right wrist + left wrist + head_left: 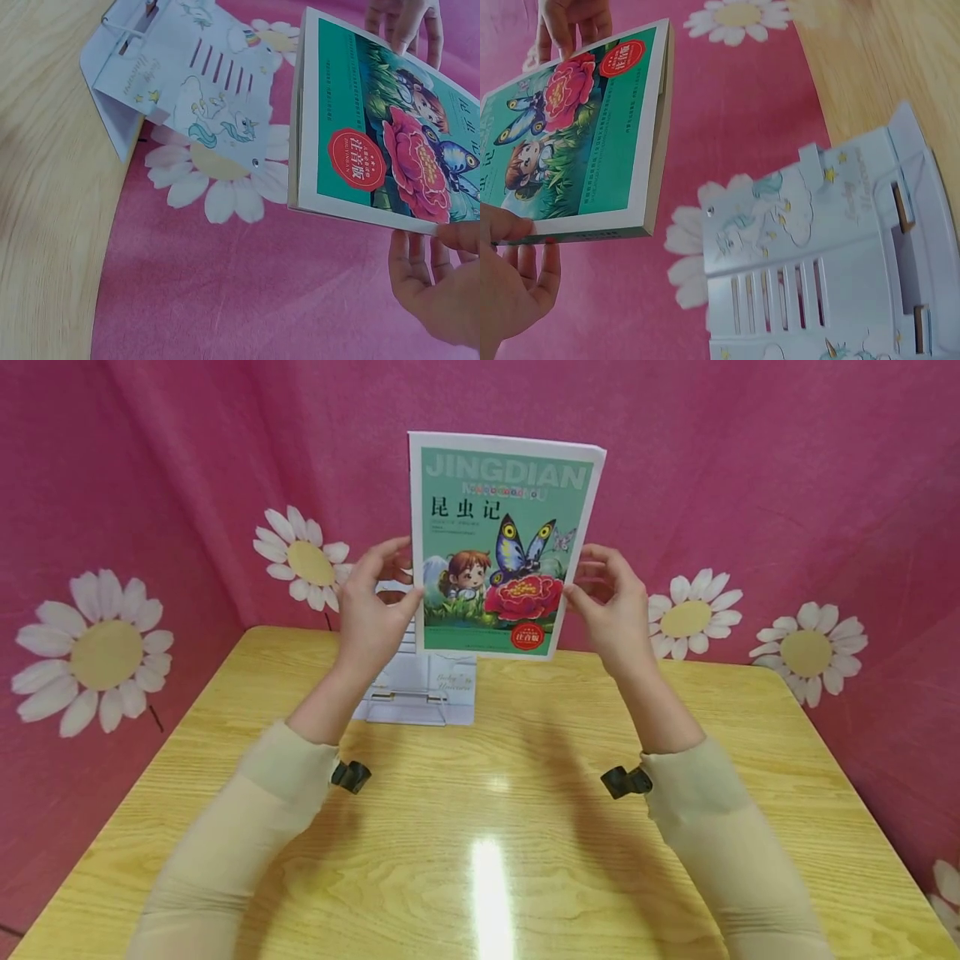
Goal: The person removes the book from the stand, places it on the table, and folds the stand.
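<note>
A green book with a white border, a butterfly and a red flower on its cover is held up above the table, cover facing me. My left hand grips its left edge, thumb on the front and fingers behind. On the opposite edge my right hand pinches it the same way. Both wrist views show the closed book from below, with its page block visible. Behind the book's lower left stands a white book stand printed with unicorns, partly hidden in the head view and plainer in the left wrist view.
The stand rests near the back of the wooden table, with slots in its back panel and a clear wire holder at its foot. A pink curtain with large white daisies hangs behind and beside the table.
</note>
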`<state>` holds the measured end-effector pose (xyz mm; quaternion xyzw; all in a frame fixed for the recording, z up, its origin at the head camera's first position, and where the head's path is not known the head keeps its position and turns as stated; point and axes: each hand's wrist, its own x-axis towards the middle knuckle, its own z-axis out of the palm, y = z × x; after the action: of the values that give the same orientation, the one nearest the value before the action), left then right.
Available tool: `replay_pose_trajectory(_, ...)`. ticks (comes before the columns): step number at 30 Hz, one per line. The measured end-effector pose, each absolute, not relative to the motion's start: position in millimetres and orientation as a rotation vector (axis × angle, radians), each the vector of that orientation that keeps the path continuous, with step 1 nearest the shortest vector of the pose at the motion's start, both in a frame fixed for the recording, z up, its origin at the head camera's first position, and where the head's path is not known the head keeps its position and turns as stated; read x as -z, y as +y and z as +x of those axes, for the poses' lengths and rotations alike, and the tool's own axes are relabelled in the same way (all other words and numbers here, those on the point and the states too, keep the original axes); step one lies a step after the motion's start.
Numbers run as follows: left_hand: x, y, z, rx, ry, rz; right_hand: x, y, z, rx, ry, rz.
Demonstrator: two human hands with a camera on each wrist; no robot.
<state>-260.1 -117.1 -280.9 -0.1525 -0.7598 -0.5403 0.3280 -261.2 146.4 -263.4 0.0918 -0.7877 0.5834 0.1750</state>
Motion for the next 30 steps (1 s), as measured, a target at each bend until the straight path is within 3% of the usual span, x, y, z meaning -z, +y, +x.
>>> replay_pose_trajectory(18,289,-91,-224,1.552,-1.951,-0.574,274,186,-214,-1.615,-2.235,0.202)
replay_pose_trajectory(30,307,-64,-198,1.756,-2.018,-0.544,291,218,-184,-1.553,-2.313,0.192)
